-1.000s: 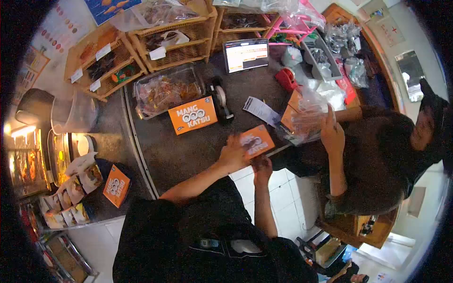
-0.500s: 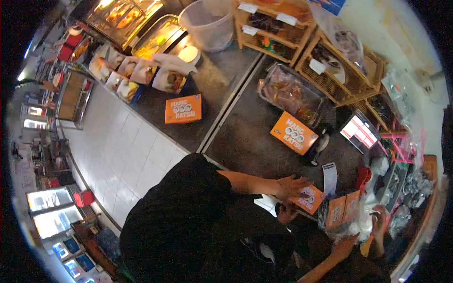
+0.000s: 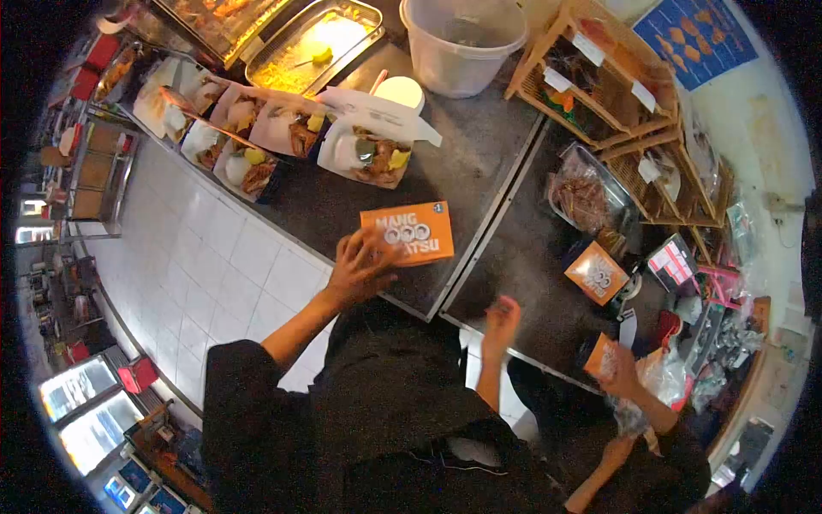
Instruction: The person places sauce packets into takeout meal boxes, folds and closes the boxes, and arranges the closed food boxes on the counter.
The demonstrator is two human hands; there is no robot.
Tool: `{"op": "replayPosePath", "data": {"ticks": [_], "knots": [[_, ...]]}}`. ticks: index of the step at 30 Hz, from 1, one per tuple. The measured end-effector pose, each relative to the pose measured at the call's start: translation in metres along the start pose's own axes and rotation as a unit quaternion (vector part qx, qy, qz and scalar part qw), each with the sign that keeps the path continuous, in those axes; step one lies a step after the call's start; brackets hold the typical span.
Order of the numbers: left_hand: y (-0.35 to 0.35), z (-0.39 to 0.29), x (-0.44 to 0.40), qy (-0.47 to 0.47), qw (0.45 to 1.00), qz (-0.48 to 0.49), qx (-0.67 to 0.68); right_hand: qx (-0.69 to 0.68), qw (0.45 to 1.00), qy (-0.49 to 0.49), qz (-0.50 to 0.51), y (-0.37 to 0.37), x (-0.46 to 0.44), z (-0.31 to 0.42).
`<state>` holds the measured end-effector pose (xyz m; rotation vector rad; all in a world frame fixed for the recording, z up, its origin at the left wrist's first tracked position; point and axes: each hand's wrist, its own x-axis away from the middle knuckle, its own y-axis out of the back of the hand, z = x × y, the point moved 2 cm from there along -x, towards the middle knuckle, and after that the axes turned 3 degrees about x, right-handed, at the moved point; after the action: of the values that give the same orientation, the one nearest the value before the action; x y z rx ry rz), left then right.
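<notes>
My left hand [image 3: 364, 270] reaches over the near left corner of a closed orange takeaway box [image 3: 419, 230] with white lettering. Its fingers are spread over the lid and partly cover the print; a firm grip does not show. My right hand [image 3: 501, 327] is raised over the counter's front edge, apart from any box. Motion smears its fingers, so I cannot tell how they are held. Behind the orange box, several open food boxes [image 3: 368, 158] with rice and meat stand in a row.
At the right, a co-worker's hand [image 3: 623, 377] holds another orange box [image 3: 601, 358] beside a plastic bag [image 3: 668, 373]. A third orange box [image 3: 597, 274] lies near a clear tray of meat [image 3: 591, 193]. A white bucket [image 3: 462, 56] and wooden racks [image 3: 591, 94] stand behind.
The view has turned left. My left hand has moved from the box near the co-worker to the left orange box. My right hand has drawn away; the co-worker now holds a box.
</notes>
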<state>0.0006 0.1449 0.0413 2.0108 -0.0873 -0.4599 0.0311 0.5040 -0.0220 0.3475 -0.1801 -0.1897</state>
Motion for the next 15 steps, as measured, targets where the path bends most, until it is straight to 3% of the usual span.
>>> {"op": "replayPosePath", "data": {"ticks": [1,3,4,6,7,9,11,13,15], "knots": [[-0.007,0.000,0.012,-0.020,0.999,0.008,0.034,0.052,0.997,-0.019,0.049,-0.025,0.000,0.024],[-0.044,0.016,0.034,-0.081,0.993,0.021,0.084,0.034,0.998,0.027,0.050,-0.063,0.007,0.051],[-0.071,0.023,0.046,-0.072,0.973,0.003,0.219,0.068,0.996,0.028,0.044,-0.068,0.010,0.057],[-0.074,-0.001,0.024,-0.138,0.959,0.005,0.249,0.144,0.989,0.019,0.041,-0.060,0.017,0.059],[-0.056,-0.032,-0.005,-0.215,0.965,0.018,0.145,0.169,0.985,0.026,-0.004,-0.047,0.023,0.058],[-0.084,-0.074,-0.032,-0.257,0.946,0.074,0.181,0.220,0.970,0.050,-0.087,-0.010,0.024,0.055],[-0.123,-0.138,-0.061,-0.289,0.922,0.149,0.212,0.318,0.932,0.063,-0.163,0.050,0.022,0.004],[-0.150,-0.195,-0.087,-0.245,0.867,0.251,0.353,0.283,0.934,0.091,-0.199,0.114,0.006,-0.036],[-0.178,-0.231,-0.089,-0.296,0.901,0.164,0.272,0.176,0.944,-0.022,-0.277,0.155,-0.006,-0.060]]}}
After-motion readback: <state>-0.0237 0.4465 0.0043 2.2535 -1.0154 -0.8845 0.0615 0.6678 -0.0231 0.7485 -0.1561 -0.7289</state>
